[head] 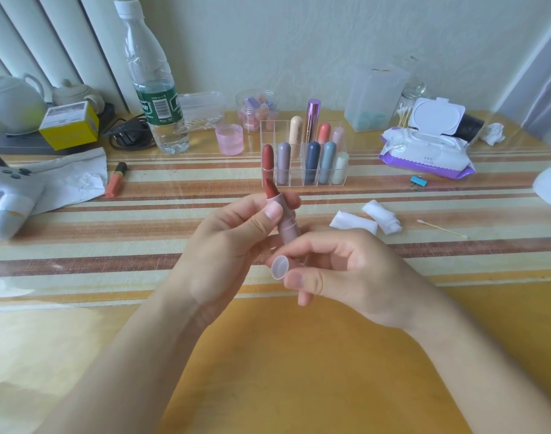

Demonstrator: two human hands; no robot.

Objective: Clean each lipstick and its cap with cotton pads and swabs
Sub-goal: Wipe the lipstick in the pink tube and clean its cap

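Note:
My left hand (227,242) grips a dusty-pink lipstick (286,227) upright above the striped table mat, its dark red tip (271,188) wound out and bare. My right hand (346,270) pinches a small pale round cap (280,267) between thumb and forefinger, just below the tube's lower end. Two folded white cotton pads (354,222) (382,219) and a cotton swab (441,228) lie on the mat to the right. A clear organiser (341,180) behind my hands holds several capped lipsticks.
An open purple pack of wet wipes (424,151) and a jar of swabs (408,111) stand at the back right. A water bottle (155,89), pink cup (229,139), orange lip tube (116,180) and white game controller (8,195) sit to the left.

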